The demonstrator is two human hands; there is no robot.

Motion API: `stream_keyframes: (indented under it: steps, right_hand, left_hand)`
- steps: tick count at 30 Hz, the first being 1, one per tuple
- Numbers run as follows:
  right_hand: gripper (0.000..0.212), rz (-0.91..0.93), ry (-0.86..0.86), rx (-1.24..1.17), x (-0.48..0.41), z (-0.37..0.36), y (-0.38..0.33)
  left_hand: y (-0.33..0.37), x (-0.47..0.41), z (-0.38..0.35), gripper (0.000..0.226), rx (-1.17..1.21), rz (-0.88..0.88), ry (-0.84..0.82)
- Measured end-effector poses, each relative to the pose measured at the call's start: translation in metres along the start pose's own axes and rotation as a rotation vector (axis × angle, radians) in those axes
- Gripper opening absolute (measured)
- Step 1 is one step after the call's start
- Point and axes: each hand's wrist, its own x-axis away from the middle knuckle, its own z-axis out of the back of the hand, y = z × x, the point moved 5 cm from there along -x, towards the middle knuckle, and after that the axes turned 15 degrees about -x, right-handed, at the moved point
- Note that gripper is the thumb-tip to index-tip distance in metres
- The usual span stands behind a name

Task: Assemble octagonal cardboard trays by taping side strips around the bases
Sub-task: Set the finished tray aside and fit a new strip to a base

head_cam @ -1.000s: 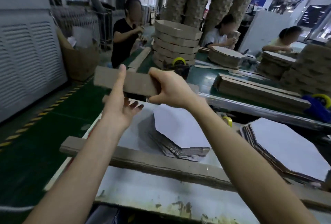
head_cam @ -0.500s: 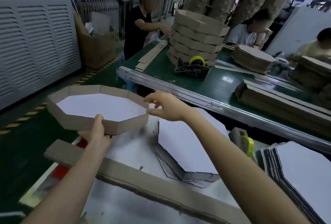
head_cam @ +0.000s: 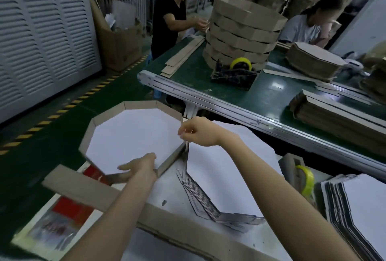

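An octagonal cardboard tray with a white base and brown side walls is held over the left end of my table. My left hand grips its near wall, thumb on the outside and fingers inside on the base. My right hand pinches the tray's right wall at a corner. Just right of the tray lies a stack of white octagonal bases. A long brown side strip lies across the table under my left forearm.
A tape dispenser with yellow tape and a second stack of bases sit at the right. Beyond is a green conveyor table with stacked finished trays, another tape dispenser, strips and two seated people.
The tray came down from edge-on in front of me to flat and low over the table. My right hand let go, then took its right wall; the left hand moved to the near wall.
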Motion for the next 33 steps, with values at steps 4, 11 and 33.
stream_keyframes:
  steps: [4,11,33]
  right_hand:
    - [0.025,-0.097,0.145,0.02,0.003,-0.01,0.035]
    - [0.115,-0.61,0.033,0.251,0.056,-0.12,0.136]
    - [0.036,0.056,0.876,0.04,0.275,0.051,-0.11]
  left_hand:
    - [0.019,0.002,-0.005,0.063,-0.025,-0.23,0.045]
    - [0.034,0.028,-0.022,0.025,-0.196,-0.563,-0.32]
    - [0.045,0.201,0.105,0.084,-0.439,-1.633,-0.174]
